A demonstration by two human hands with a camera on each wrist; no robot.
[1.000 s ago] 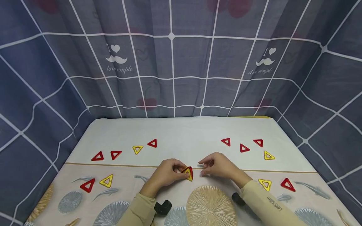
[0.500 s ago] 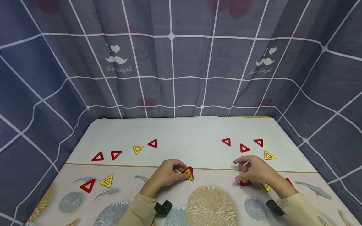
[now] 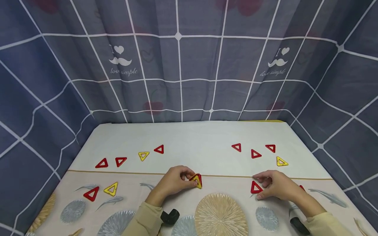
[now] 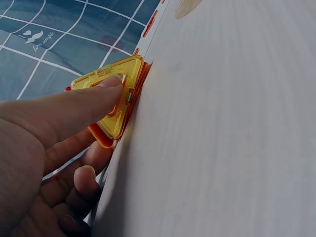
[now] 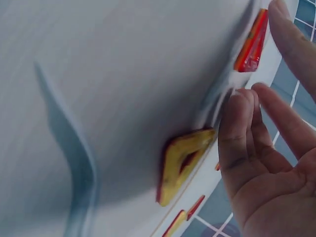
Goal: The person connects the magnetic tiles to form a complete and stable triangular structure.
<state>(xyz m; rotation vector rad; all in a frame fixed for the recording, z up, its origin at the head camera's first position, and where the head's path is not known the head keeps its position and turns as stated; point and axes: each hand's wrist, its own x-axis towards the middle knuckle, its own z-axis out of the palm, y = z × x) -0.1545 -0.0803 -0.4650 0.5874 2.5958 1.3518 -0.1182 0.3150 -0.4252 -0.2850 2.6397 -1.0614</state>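
Observation:
My left hand (image 3: 174, 180) pinches a small stack of triangular magnetic tiles. A yellow tile (image 4: 129, 69) faces the thumb, with red edges showing behind it in the left wrist view. The stack stands on edge close to the cloth. Over on the right, my right hand (image 3: 279, 186) reaches around a red triangle tile (image 3: 256, 192), index finger above it and thumb below. In the right wrist view, the fingers and thumb are spread apart beside that red tile (image 5: 253, 47). A yellow triangle tile (image 5: 173, 170) lies near the fingers; the hand hides it in the head view.
Several red and yellow triangles lie along the white back strip, including a yellow one (image 3: 143, 156) at left and a red one (image 3: 236, 147) at right. A red (image 3: 91, 193) and a yellow tile (image 3: 111, 189) lie front left. A grid-patterned curtain (image 3: 195, 65) encloses the table.
My right hand has moved right, away from the left hand, and lowered around a red triangle tile that now lies on the cloth at right. The left hand keeps its pinch in place.

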